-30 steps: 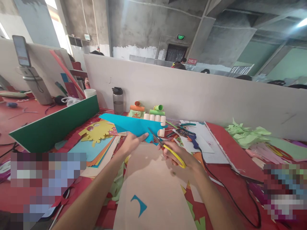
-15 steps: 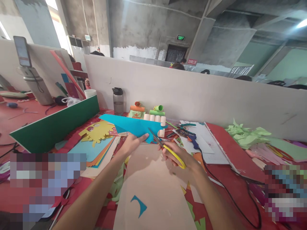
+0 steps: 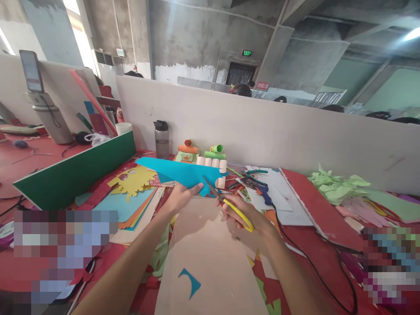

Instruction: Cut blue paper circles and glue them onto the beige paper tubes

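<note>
Between both hands, a sheet of blue paper (image 3: 179,169) is held up above the far end of a pale pink board (image 3: 210,258). My left hand (image 3: 182,195) pinches its lower edge, thumb on top. My right hand (image 3: 241,212) grips yellow-handled scissors (image 3: 241,215), whose blades lie across the right part of the paper, pointing up and left. The paper's right end is cut jagged. A curved blue paper scrap (image 3: 193,284) lies on the board nearer to me.
Coloured sheets (image 3: 118,208) and a yellow paper cutout (image 3: 131,180) lie on the left. Behind stand a water bottle (image 3: 162,142) and paper rolls (image 3: 215,155). A glue gun (image 3: 262,190) with its cord and crumpled green paper (image 3: 337,183) are at right; a white partition (image 3: 262,127) stands beyond.
Almost nothing differs. Both hands, the blue paper and the scissors keep nearly the same position.
</note>
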A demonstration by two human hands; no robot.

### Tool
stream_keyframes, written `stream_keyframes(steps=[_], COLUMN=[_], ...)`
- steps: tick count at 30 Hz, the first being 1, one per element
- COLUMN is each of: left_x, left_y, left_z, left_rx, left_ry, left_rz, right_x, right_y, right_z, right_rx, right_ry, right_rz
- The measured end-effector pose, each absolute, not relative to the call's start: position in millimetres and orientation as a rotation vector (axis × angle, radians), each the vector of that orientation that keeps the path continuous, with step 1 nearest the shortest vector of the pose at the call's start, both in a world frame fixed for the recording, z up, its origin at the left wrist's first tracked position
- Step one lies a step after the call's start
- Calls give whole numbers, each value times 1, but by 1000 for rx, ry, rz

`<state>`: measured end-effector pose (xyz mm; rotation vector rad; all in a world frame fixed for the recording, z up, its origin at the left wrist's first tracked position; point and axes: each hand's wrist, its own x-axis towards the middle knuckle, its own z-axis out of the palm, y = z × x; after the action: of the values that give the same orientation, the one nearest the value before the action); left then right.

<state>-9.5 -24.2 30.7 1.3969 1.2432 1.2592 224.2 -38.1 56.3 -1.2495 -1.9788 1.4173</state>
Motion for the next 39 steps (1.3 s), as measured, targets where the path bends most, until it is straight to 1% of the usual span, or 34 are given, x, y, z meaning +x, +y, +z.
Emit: stream_keyframes(steps=[11,16,21,24,28,39], left_x=[-11,-11,-11,-11,-10,-10], left_y=[-22,-22,-20,-18,-16,-14], left_z=[30,31,31,29,28,27], left_rx=[1395,1439,1535,1538,1590,1616], left_ry=[1185,1187,1077,1138,1030,1069], left_rz=[1231,1251,1308,1288,1281,1276], right_x=[224,227,233,234,232,233], right_y=[-39,-36,-32,-32,-33,-34], right_z=[57,54,49,51,58,60], right_rx=[-1278,-1266,-1263,-1233,-1251,-1259], right_ry=[-1997,-1941,-1913,-1923,-1877,-1823], right_rz=[1339,1452,1478,1516,1594,1610])
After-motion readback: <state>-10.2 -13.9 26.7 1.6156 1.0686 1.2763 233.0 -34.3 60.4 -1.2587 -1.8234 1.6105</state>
